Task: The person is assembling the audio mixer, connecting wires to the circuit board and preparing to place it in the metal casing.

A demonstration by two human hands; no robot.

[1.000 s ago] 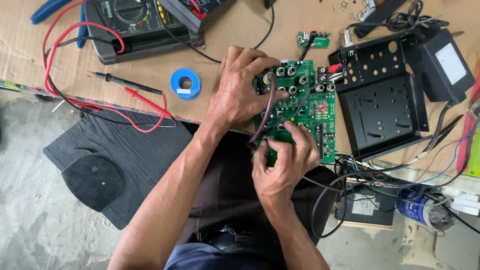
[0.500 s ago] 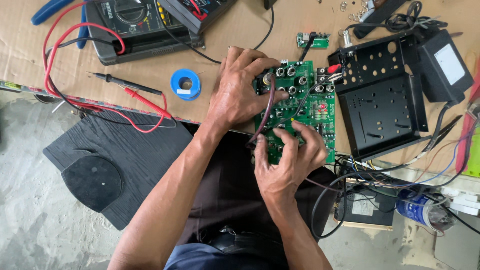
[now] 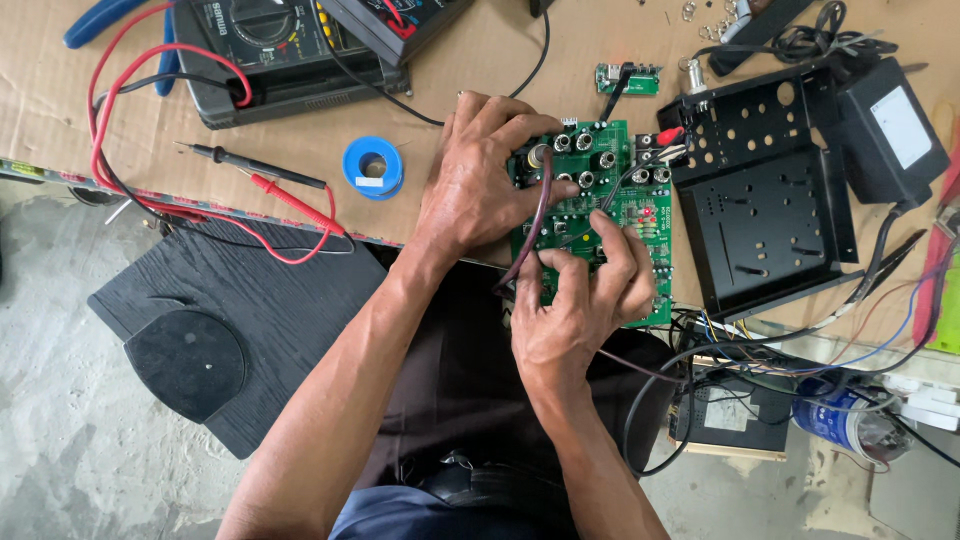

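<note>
Both hands work on a green circuit board (image 3: 625, 215) that lies at the near edge of a cardboard-covered table (image 3: 60, 110). The left hand (image 3: 480, 180) lies over the board's left part, palm down, fingers curled and spread across its upper left corner, with the fingertips pressing near a row of round metal parts on the board. The right hand (image 3: 575, 305) sits at the board's near edge, just below the left hand, its fingers bent and bunched down onto the middle of the board; whether it pinches anything small there cannot be told. A dark brown wire (image 3: 535, 225) runs between the two hands, from the left hand's fingers down past the right thumb, and it touches both.

To the right of the hands, just beside the board, lies a black metal case (image 3: 770, 200) with holes, open side up. Beyond the left hand's fingers, further up, sits a small green board (image 3: 630, 78). To the left of the left hand lies a blue roll of tape (image 3: 373, 166), and further left two test probes (image 3: 260, 175), one black and one red, with red leads looping to a dark meter (image 3: 270, 50) at the table's far side.
</note>
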